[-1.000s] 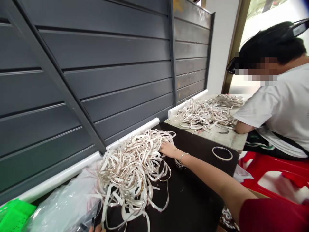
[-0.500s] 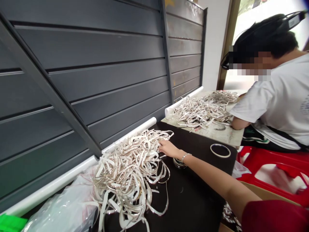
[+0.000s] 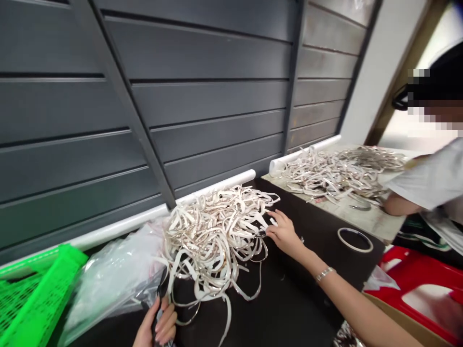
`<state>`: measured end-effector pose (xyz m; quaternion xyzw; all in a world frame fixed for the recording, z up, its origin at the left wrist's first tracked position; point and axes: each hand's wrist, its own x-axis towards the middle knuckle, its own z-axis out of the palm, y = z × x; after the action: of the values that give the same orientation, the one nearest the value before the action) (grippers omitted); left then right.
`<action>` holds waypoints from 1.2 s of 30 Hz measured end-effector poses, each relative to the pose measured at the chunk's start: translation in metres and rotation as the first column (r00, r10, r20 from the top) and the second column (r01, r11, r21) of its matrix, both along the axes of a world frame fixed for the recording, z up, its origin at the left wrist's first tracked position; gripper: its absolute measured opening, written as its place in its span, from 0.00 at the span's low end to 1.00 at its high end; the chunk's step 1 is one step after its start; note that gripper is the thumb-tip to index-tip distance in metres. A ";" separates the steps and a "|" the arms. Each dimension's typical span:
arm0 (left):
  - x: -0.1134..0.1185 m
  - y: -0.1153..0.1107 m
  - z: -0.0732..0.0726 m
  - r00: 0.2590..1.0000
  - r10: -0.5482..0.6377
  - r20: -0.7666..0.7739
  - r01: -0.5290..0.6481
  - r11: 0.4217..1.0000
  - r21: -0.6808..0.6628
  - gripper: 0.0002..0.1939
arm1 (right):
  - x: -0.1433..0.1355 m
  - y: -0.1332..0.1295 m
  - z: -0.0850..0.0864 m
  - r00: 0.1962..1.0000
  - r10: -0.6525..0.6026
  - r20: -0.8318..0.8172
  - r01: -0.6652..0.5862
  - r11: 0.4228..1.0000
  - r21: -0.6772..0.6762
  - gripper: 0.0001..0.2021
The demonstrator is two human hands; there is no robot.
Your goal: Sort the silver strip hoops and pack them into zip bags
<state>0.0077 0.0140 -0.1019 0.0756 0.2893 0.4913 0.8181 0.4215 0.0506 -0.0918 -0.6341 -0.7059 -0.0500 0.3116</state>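
strip pile (image 3: 217,241): on tabletop (image 3: 289,308) | change: left hand (image 3: 159,322) back in view, near-left of pile, closed round dark item (image 3: 160,290), type unclear | right hand (image 3: 286,234): fingers at pile's right edge, grip can't tell | work now looks two-handed

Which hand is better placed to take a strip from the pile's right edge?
Probably the right hand: it is at that edge of the pile of pale strips. The left hand, at the near left, seems to hold a slim dark object.
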 end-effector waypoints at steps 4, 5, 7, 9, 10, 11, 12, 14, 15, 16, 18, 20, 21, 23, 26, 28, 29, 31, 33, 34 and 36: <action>0.008 -0.010 0.007 1.000 -0.005 0.007 0.005 0.999 0.053 0.17 | -0.007 -0.015 0.003 0.996 0.010 0.094 -0.024 0.989 0.146 0.12; 0.009 -0.012 0.008 1.000 -0.014 0.011 0.013 0.997 0.070 0.16 | -0.008 -0.018 0.006 0.996 0.005 0.092 -0.020 0.987 0.162 0.13; 0.011 -0.015 0.010 0.999 -0.031 0.018 0.029 0.995 0.093 0.15 | -0.011 -0.024 0.015 0.993 -0.045 0.109 0.025 0.984 0.179 0.14; 0.012 -0.018 0.011 0.999 -0.038 0.024 0.035 0.994 0.105 0.14 | -0.017 -0.033 0.028 0.983 -0.111 0.147 0.080 0.976 0.201 0.15; 0.014 -0.020 0.011 0.999 -0.037 0.025 0.035 0.994 0.106 0.14 | -0.022 -0.037 0.035 0.979 -0.126 0.160 0.090 0.972 0.216 0.15; 0.015 -0.021 0.011 0.999 -0.035 0.024 0.032 0.994 0.105 0.14 | -0.029 -0.042 0.042 0.980 -0.120 0.161 0.081 0.970 0.230 0.14; 0.017 -0.023 0.011 0.999 -0.033 0.022 0.031 0.994 0.102 0.14 | -0.037 -0.047 0.048 0.985 -0.097 0.144 0.060 0.967 0.247 0.14; 0.022 -0.027 0.010 0.999 -0.033 0.013 0.032 0.995 0.093 0.13 | -0.060 -0.056 0.057 0.998 -0.003 0.058 -0.014 0.961 0.277 0.12; 0.024 -0.029 0.009 0.999 -0.035 0.006 0.035 0.995 0.089 0.13 | -0.074 -0.060 0.058 0.998 0.063 0.001 -0.061 0.955 0.291 0.11; 0.027 -0.031 0.009 0.999 -0.038 -0.002 0.038 0.995 0.089 0.14 | -0.090 -0.064 0.059 0.989 0.137 -0.054 -0.114 0.946 0.304 0.10; 0.032 -0.035 0.009 0.999 -0.042 -0.022 0.044 0.995 0.092 0.14 | -0.125 -0.071 0.056 0.952 0.282 -0.118 -0.231 0.917 0.326 0.06; 0.035 -0.039 0.010 0.998 -0.046 -0.034 0.049 0.994 0.102 0.16 | -0.158 -0.077 0.051 0.902 0.422 -0.092 -0.365 0.857 0.363 0.06; 0.036 -0.040 0.011 0.998 -0.046 -0.034 0.050 0.993 0.109 0.17 | -0.173 -0.080 0.048 0.873 0.485 -0.054 -0.433 0.820 0.375 0.08; 0.036 -0.041 0.012 0.999 -0.038 -0.022 0.041 0.991 0.125 0.18 | -0.198 -0.084 0.044 0.815 0.578 0.039 -0.549 0.748 0.374 0.10; 0.034 -0.042 0.012 1.000 -0.003 -0.015 0.005 0.993 0.119 0.18 | -0.224 -0.087 0.040 0.750 0.647 0.140 -0.658 0.706 0.261 0.10; 0.032 -0.040 0.011 1.000 0.009 -0.030 -0.006 0.997 0.073 0.16 | -0.236 -0.087 0.041 0.719 0.680 0.142 -0.694 0.699 0.170 0.09; 0.031 -0.039 0.011 0.999 0.013 -0.034 -0.011 0.999 0.044 0.14 | -0.239 -0.087 0.045 0.705 0.699 0.122 -0.709 0.693 0.131 0.08; 0.028 -0.036 0.010 0.999 0.035 -0.021 -0.035 0.999 0.001 0.11 | -0.242 -0.087 0.058 0.671 0.740 0.037 -0.739 0.665 0.108 0.07; 0.024 -0.033 0.010 0.997 0.073 0.005 -0.073 0.997 0.012 0.10 | -0.240 -0.089 0.081 0.620 0.780 -0.086 -0.763 0.625 0.163 0.06; 0.023 -0.031 0.010 0.997 0.080 0.019 -0.081 0.996 0.033 0.10 | -0.238 -0.092 0.095 0.584 0.798 -0.148 -0.766 0.603 0.223 0.05; 0.021 -0.029 0.010 0.997 0.066 0.040 -0.069 0.994 0.086 0.10 | -0.230 -0.100 0.125 0.529 0.814 -0.241 -0.750 0.581 0.317 0.06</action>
<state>0.0282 -0.0149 -0.0916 0.0921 0.2549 0.5322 0.8020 0.1919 -0.0490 0.0330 -0.2166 -0.8374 0.1512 0.4784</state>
